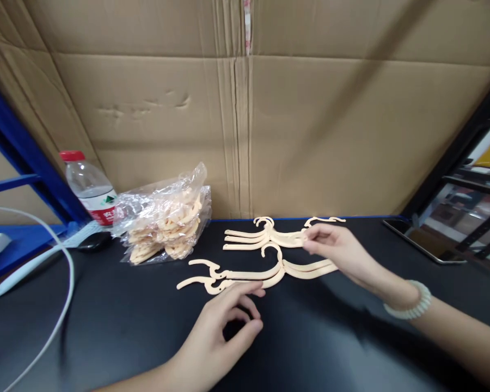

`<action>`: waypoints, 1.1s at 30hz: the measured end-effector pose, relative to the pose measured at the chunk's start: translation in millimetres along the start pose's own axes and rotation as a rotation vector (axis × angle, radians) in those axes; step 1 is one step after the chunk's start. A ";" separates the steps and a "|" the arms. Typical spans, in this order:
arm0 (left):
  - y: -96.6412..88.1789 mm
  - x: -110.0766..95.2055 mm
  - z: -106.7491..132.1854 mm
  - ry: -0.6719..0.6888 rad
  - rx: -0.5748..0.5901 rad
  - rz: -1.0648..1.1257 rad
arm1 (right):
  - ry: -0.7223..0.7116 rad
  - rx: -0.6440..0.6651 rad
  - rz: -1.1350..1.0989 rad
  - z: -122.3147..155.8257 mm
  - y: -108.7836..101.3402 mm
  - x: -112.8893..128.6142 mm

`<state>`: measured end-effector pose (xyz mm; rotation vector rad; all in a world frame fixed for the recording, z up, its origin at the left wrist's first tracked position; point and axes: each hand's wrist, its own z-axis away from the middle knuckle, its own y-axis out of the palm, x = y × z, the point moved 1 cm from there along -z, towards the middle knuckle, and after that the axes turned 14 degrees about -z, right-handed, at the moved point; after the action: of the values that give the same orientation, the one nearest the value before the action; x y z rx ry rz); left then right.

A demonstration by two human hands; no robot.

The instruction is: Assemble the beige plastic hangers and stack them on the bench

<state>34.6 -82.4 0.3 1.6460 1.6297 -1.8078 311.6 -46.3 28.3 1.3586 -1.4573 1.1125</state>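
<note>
Several cream plastic hangers lie on the black table in two small stacks. My right hand pinches the right end of the far stack of hangers between thumb and fingers. My left hand rests on the table with its fingers loosely curled and apart, its fingertips touching the near stack of hangers. It holds nothing. A pale bead bracelet sits on my right wrist.
A clear plastic bag of more hangers lies at the back left, beside a water bottle with a red cap. A cardboard wall closes the back. A white cable curves at left, a phone lies at right.
</note>
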 end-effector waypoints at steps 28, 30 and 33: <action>0.0 1.9 -5.6 -0.232 -0.052 0.480 | -0.322 0.277 0.742 -32.0 -3.0 -40.9; -2.6 0.8 -5.3 -0.220 -0.070 0.467 | -0.331 0.285 0.746 -32.7 0.3 -41.9; -6.4 -3.4 -8.3 -0.225 -0.094 0.484 | -0.336 0.285 0.745 -35.8 3.1 -40.9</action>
<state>35.8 -75.2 8.5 1.5584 1.0869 -1.5725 311.3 -1.1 -2.0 1.2537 -2.2216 1.6601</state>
